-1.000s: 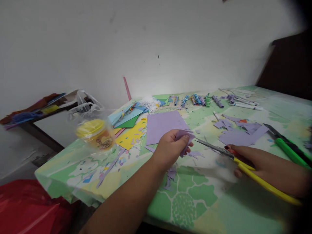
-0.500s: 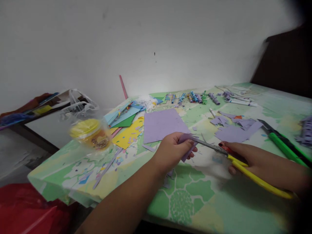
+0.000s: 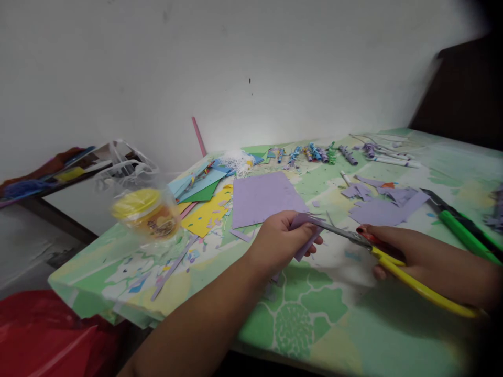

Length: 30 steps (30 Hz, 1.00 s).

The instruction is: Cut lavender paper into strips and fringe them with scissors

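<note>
My left hand (image 3: pixel 285 238) is closed on a small folded piece of purple paper (image 3: pixel 301 248), pinched between thumb and fingers. My right hand (image 3: pixel 408 251) grips a pair of scissors (image 3: pixel 420 285) with yellow and red handles. The slightly parted blades lie at the paper's upper edge, beside my left thumb. Behind my left hand a larger purple sheet (image 3: pixel 267 199) rests flat on the table. Purple paper scraps (image 3: pixel 389 209) lie beyond my right hand.
A green-handled cutter (image 3: pixel 467 235) lies at the right. Rolled paper pieces (image 3: pixel 312 152) line the back near white string (image 3: pixel 236 161). A yellow-lidded tub (image 3: pixel 147 212) in clear plastic stands left, beside coloured sheets (image 3: pixel 208 212). The patterned tablecloth (image 3: pixel 293 330) carries many scraps.
The view has shifted slightly. My hands, the purple paper and the scissors keep nearly the same position relative to each other.
</note>
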Tool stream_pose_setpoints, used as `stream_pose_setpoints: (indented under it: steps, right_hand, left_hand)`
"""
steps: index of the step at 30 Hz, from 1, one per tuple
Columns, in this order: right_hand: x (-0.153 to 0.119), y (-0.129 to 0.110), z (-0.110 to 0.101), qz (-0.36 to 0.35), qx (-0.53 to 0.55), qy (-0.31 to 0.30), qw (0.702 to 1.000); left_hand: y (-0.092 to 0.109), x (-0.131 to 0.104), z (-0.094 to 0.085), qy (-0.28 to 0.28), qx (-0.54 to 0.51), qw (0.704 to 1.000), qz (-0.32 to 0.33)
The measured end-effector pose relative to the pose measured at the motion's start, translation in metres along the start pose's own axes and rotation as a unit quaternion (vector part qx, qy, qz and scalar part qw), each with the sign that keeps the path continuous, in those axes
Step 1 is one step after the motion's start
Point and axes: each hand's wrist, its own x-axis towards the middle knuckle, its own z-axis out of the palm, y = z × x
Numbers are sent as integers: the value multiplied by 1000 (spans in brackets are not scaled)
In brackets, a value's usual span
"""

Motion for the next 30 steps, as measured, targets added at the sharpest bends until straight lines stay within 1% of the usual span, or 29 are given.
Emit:
stream_pose_setpoints:
  steps: [3, 7, 15, 20, 27, 30]
  right_hand:
    - [1, 3, 0, -21, 5, 8, 1000]
    - [1, 5, -1, -34, -5, 36, 999]
    - [2, 13, -1, -31, -55, 31, 998]
    - [2, 16, -2, -33, -70, 67, 995]
    - [2, 11, -4, 2, -115, 120, 986]
    - [3, 10, -4, 5, -116, 119, 986]
  left_hand:
    - [2, -1, -1, -3, 2, 1000, -3]
    - [3, -1, -4, -29, -8, 1000, -9]
    - [1, 0, -10, -82, -36, 996, -18]
    - [1, -1, -12, -125, -52, 991, -10]
    - [-4, 2, -13, -128, -51, 990, -15]
    - [-6, 4, -12, -123, -48, 991, -21]
